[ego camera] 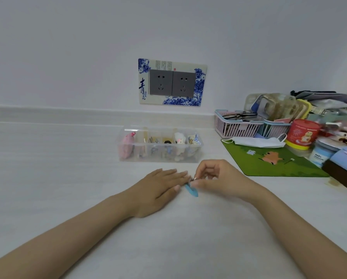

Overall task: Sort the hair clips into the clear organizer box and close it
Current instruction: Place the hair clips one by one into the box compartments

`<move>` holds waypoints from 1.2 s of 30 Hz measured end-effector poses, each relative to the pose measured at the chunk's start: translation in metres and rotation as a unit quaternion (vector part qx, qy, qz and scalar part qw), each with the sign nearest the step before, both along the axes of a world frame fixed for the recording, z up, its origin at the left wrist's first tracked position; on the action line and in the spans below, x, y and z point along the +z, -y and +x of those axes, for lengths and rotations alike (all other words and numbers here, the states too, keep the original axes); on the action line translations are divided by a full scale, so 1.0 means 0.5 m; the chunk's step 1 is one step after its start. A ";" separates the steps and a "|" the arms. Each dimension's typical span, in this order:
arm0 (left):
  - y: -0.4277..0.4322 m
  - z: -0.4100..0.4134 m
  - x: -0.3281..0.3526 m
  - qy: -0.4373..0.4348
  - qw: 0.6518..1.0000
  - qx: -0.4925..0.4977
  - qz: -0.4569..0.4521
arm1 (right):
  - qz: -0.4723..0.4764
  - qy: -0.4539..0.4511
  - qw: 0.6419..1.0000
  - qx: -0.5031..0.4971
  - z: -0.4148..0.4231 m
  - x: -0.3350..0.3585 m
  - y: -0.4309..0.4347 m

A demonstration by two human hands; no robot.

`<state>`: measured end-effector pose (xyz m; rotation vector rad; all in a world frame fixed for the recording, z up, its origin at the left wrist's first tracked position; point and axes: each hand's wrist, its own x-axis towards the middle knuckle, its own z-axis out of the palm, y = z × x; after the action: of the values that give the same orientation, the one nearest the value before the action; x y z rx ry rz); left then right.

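On the pale white desk (68,158), the left hand (160,188) lies flat, palm down, fingers stretched and holding nothing. Just at its three o'clock, the right hand (215,178) pinches a small light-blue hair clip (191,190) between thumb and fingertips, the clip's tip touching the desk. At twelve o'clock from both hands sits the clear plastic organizer box (160,146), lid off, its compartments already holding assorted clips. A green cartoon mat (269,162) lies toward two o'clock.
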<state>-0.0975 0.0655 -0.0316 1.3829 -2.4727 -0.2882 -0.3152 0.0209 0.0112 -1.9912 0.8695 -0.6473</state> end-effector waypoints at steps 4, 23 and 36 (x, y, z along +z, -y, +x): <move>-0.008 0.006 0.009 0.076 0.996 0.018 -0.035 | 0.042 0.083 0.993 -0.077 -0.001 -0.001 0.024; 0.002 0.165 0.013 -0.024 0.990 0.138 0.002 | -0.030 0.149 0.976 -0.156 0.304 0.088 0.163; 0.003 0.165 0.024 -0.025 0.989 0.142 -0.034 | -0.185 -0.021 0.976 -0.112 0.265 0.063 0.166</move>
<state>-0.0152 0.0637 -0.0196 1.6517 -2.1865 -0.1698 -0.1828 -0.0619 0.0427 -2.2603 1.0718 -0.9549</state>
